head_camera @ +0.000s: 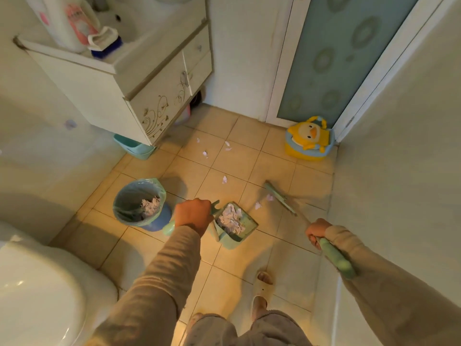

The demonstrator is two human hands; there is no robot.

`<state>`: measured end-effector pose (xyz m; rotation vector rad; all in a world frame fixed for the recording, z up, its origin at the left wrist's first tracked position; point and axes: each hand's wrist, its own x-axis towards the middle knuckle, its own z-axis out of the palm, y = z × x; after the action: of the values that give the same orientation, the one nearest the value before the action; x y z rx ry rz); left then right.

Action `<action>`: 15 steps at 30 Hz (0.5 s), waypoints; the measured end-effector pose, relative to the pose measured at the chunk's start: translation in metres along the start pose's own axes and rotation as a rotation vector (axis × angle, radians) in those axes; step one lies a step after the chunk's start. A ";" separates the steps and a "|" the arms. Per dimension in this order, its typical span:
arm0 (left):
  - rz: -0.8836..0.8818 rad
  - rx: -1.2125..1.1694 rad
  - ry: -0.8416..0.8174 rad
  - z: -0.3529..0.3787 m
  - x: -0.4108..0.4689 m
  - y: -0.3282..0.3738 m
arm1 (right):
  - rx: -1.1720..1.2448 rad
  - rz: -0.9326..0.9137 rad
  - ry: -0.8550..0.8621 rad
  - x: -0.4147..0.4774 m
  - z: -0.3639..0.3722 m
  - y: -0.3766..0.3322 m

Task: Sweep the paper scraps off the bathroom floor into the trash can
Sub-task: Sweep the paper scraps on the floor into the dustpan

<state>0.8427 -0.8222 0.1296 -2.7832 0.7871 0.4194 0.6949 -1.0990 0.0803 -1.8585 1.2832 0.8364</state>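
**While the dustpan sits half loaded, loose scraps wait by the broom**

As you look down, the toilet sits at your far left and plays no part. Next comes the trash can, lined with a green bag and already holding some crumpled paper. It stands just beside the dustpan.

Your left hand is curled round the dustpan's handle. The pan appears to rest on the floor between the can and the broom, and a heap of paper lies in it.

Right of the pan's mouth, two small scraps lie near the broom head, one of them touching or just beside the bristles. Another scrap lies a little farther out. A few more are scattered well apart toward the cabinet.

Your right hand is clamped on the broom handle, well apart from your left. The duck-shaped potty stands in the far right corner, clear of your stroke.

You look to be in the middle of gathering: part of the mess is in the pan and part is on the tiles. The next move calls for a short, low pull of the broom toward the pan's lip, with the pan held flat so the nearest scraps slide in and don't slip under. After that, reach out for the far ones before you tip the load into the can.
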 end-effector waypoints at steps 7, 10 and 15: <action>-0.043 -0.039 -0.047 -0.017 0.041 0.047 | 0.129 0.022 -0.071 0.037 -0.068 -0.003; -0.070 -0.039 -0.049 -0.017 0.046 0.048 | 0.417 -0.036 -0.134 0.025 -0.076 0.002; -0.077 -0.037 -0.043 -0.017 0.055 0.048 | 0.378 -0.043 -0.168 0.012 -0.073 -0.005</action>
<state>0.8658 -0.8931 0.1215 -2.8174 0.6671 0.4821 0.7115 -1.1648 0.1110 -1.4809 1.1964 0.6584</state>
